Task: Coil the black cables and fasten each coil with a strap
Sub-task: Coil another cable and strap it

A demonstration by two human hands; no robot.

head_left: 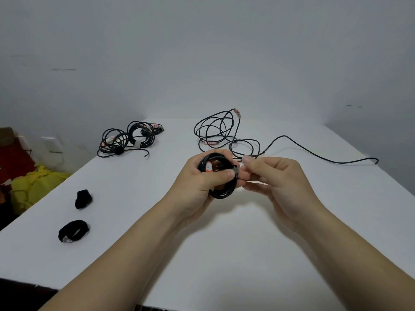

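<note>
A small black cable coil (222,191) is held above the middle of the white table (224,254). My left hand (197,178) grips the coil, its thumb pressing a grey strap (235,171) at the coil's right side. My right hand (271,176) pinches at the strap with curled fingers. A loose tangled black cable (224,129) lies behind my hands, its end trailing off to the right (336,162). Two strapped coils (130,138) lie at the back left.
Two rolled black straps, one (83,198) and another (73,231), lie on the table's left part. A yellow cloth (33,187) and red items sit on the floor beyond the left edge. A grey wall stands behind the table.
</note>
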